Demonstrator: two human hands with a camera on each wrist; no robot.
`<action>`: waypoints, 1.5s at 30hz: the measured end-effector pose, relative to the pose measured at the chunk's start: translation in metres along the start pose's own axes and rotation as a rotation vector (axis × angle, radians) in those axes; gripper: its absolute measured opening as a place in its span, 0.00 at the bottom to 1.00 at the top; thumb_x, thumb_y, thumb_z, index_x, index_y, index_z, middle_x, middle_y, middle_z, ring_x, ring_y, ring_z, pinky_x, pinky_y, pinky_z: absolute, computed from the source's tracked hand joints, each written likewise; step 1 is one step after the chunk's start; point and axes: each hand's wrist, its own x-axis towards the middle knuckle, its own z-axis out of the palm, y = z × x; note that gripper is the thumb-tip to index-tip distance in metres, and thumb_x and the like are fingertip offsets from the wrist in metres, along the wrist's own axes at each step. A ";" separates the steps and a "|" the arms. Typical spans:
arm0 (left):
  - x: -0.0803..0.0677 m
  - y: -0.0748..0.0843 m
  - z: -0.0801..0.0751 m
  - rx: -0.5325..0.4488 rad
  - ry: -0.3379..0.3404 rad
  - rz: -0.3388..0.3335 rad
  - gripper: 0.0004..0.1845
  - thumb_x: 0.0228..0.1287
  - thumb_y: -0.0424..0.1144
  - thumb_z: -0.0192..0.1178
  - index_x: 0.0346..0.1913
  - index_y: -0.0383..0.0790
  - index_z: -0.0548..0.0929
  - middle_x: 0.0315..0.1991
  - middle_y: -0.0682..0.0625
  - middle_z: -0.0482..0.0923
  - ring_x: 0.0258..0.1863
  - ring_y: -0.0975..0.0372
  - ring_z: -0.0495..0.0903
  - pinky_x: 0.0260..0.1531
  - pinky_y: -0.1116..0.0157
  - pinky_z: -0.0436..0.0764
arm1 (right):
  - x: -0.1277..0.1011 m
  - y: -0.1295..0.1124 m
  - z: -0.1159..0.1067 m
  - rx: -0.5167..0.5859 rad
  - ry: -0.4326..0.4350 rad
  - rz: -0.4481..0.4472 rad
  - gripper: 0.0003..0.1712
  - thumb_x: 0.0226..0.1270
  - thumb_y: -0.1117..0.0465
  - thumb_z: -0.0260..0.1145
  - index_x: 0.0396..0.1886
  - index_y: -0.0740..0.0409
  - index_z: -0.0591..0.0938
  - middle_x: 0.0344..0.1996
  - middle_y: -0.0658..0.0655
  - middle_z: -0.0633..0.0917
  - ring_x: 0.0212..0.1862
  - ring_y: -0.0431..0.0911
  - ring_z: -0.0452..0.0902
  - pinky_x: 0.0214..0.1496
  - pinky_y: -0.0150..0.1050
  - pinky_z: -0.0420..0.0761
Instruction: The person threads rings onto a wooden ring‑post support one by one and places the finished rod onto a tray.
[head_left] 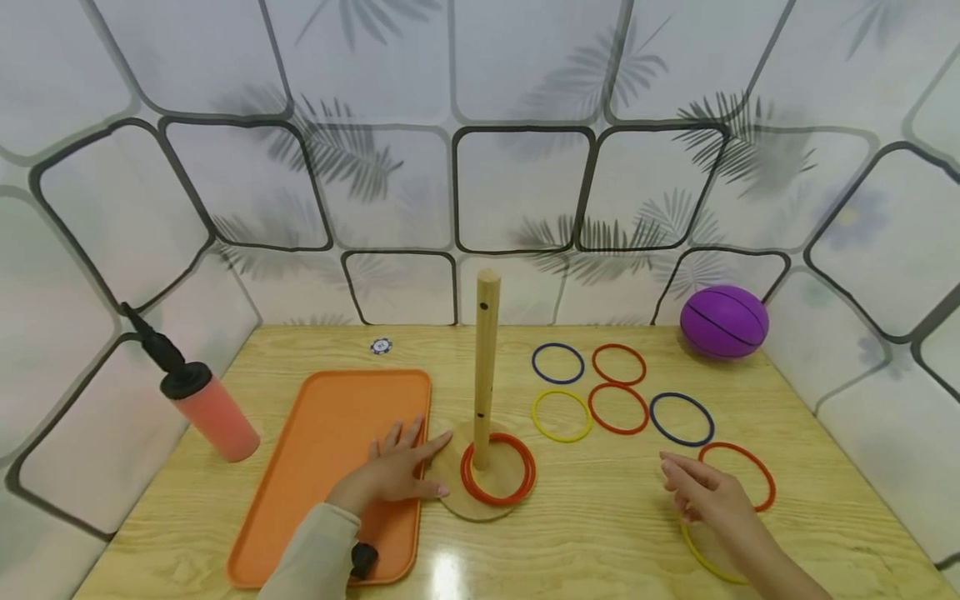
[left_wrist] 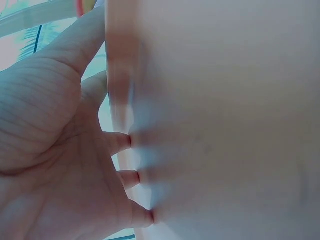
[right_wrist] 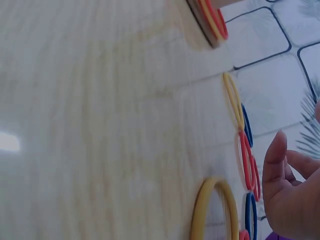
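A wooden peg (head_left: pixel 486 367) stands upright on a round wooden base (head_left: pixel 457 492) with a red ring (head_left: pixel 498 471) around its foot. My left hand (head_left: pixel 401 468) lies flat, fingers spread on the orange tray (head_left: pixel 322 467) and thumb against the base; its fingers (left_wrist: pixel 122 142) press on the tray surface. My right hand (head_left: pixel 705 492) hovers with relaxed fingers over a yellow ring (head_left: pixel 701 554), beside a red ring (head_left: pixel 746 475); it holds nothing. Several loose rings lie beyond: blue (head_left: pixel 558 363), red (head_left: pixel 618 364), yellow (head_left: pixel 561 415), red (head_left: pixel 618 408), blue (head_left: pixel 681 418). The yellow ring (right_wrist: pixel 215 210) shows near the right hand (right_wrist: pixel 287 195).
A purple ball (head_left: pixel 723 321) sits at the back right corner. A pink hand pump (head_left: pixel 198 392) leans at the left edge. A small poker chip (head_left: pixel 381 345) lies at the back. Patterned walls enclose the wooden table (head_left: pixel 600 533) on three sides.
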 end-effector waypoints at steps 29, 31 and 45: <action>-0.001 -0.002 0.000 -0.009 0.011 0.023 0.43 0.56 0.60 0.62 0.73 0.59 0.58 0.75 0.37 0.35 0.71 0.37 0.32 0.59 0.32 0.33 | -0.021 0.066 -0.049 -1.063 0.147 -0.382 0.61 0.33 0.24 0.70 0.66 0.56 0.72 0.26 0.52 0.63 0.27 0.44 0.57 0.27 0.39 0.58; -0.001 -0.003 0.001 -0.007 0.014 0.025 0.43 0.56 0.61 0.62 0.73 0.60 0.58 0.75 0.37 0.36 0.71 0.37 0.32 0.59 0.31 0.33 | -0.020 0.067 -0.050 -1.073 0.140 -0.389 0.61 0.32 0.24 0.70 0.66 0.55 0.72 0.27 0.52 0.64 0.28 0.44 0.58 0.27 0.39 0.58; -0.003 0.002 0.000 -0.015 0.010 0.018 0.42 0.55 0.59 0.64 0.73 0.60 0.59 0.75 0.37 0.36 0.71 0.37 0.33 0.59 0.32 0.34 | -0.017 0.070 -0.045 -0.979 0.140 -0.453 0.58 0.27 0.28 0.76 0.58 0.58 0.75 0.30 0.54 0.64 0.31 0.45 0.58 0.30 0.38 0.55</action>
